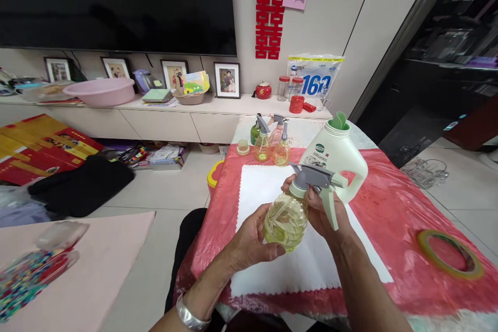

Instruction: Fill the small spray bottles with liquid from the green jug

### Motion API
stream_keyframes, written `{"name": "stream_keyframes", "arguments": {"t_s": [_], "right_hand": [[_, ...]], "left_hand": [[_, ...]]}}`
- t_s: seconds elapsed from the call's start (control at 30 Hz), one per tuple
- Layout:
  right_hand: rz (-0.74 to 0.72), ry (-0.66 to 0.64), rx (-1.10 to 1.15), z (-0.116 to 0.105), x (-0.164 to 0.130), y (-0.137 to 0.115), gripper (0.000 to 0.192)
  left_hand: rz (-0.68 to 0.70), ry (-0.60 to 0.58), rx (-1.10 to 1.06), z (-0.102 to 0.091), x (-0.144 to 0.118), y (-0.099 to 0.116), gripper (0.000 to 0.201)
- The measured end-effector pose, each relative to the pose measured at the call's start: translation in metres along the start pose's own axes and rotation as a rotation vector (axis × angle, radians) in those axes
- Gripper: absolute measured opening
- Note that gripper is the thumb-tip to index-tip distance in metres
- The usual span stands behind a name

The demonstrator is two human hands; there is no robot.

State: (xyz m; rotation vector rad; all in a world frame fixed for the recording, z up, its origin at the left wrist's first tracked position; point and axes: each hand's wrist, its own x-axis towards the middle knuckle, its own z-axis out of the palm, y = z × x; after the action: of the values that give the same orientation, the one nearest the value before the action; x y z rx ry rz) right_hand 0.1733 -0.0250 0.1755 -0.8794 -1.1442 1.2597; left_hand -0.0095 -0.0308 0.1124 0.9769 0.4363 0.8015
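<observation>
a long pale cabinet runs along the wall, with a wide black television above it. in front stands a table whose glossy red cover spreads under everything on it. on this lies a white sheet with a wavy edge. beyond the hands and to their right is a white handled jug, upright, a green piece sitting in its open mouth. both hands are grasping one clear yellowish spray bottle, held over the white sheet and slightly tilted: the left hand cups its round body with the thumb across the lower front, and the right hand grips about the neck, below the grey spray head. the pale trigger hangs in front of that hand, and the nozzle points right. how much liquid is inside, i cannot tell. near the table's far edge, four more spray bottles stand close together. a roll of tape lies flat on the right. a silver bracelet circles the left wrist, and a small pale cap rests just left of the grouped bottles.
</observation>
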Motion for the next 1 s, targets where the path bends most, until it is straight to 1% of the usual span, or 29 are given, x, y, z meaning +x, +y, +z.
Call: {"name": "stream_keyframes", "arguments": {"t_s": [0.13,0.23,0.27,0.33,0.4,0.47,0.53,0.6,0.63,0.67,0.73,0.77,0.8,0.83,0.9,1.0], "right_hand": [[-0.018,0.003,-0.024,-0.004,-0.01,0.005,0.063],[-0.014,-0.052,-0.075,-0.008,-0.027,0.005,0.057],[-0.006,-0.078,-0.112,-0.009,-0.033,0.004,0.059],[0.013,-0.108,-0.206,-0.01,-0.047,0.003,0.07],[0.011,-0.079,-0.307,-0.011,-0.059,0.004,0.081],[0.004,-0.014,-0.358,-0.013,-0.07,0.006,0.081],[0.032,0.022,-0.344,-0.019,-0.08,0.007,0.068],[0.079,0.072,-0.308,-0.029,-0.09,0.006,0.058],[0.092,0.119,-0.294,-0.037,-0.095,0.003,0.06],[0.091,0.18,-0.287,-0.046,-0.1,-0.001,0.065],[0.052,0.336,-0.3,-0.069,-0.106,-0.013,0.082],[0.025,0.411,-0.329,-0.082,-0.107,-0.02,0.086],[0.0,0.5,-0.386,-0.097,-0.107,-0.028,0.086],[-0.015,0.578,-0.462,-0.112,-0.104,-0.036,0.083],[0.011,0.701,-0.672,-0.146,-0.093,-0.047,0.073],[-0.009,0.845,-0.776,-0.196,-0.067,-0.049,0.071]], "left_hand": [[-0.023,-0.007,0.023,-0.001,-0.001,-0.006,0.082],[-0.015,-0.007,0.032,-0.005,-0.005,-0.014,0.083],[-0.012,0.003,0.02,-0.007,-0.005,-0.017,0.089],[-0.027,0.06,0.033,-0.008,-0.006,-0.023,0.095],[-0.05,0.097,0.054,-0.005,-0.006,-0.029,0.098],[-0.08,0.07,0.056,-0.001,-0.004,-0.037,0.103],[-0.096,-0.005,0.052,0.001,-0.001,-0.046,0.109],[-0.068,-0.063,0.117,-0.004,0.005,-0.053,0.112],[-0.044,-0.07,0.196,-0.009,0.008,-0.054,0.108],[-0.017,-0.054,0.314,-0.016,0.013,-0.055,0.099],[0.027,0.026,0.637,-0.035,0.023,-0.053,0.065],[0.061,0.078,0.803,-0.047,0.028,-0.051,0.052],[0.108,0.108,0.951,-0.06,0.034,-0.049,0.043],[0.158,0.129,1.077,-0.074,0.039,-0.047,0.039],[0.253,0.167,1.295,-0.099,0.049,-0.046,0.038],[0.353,0.216,1.587,-0.129,0.059,-0.051,0.038]]}}
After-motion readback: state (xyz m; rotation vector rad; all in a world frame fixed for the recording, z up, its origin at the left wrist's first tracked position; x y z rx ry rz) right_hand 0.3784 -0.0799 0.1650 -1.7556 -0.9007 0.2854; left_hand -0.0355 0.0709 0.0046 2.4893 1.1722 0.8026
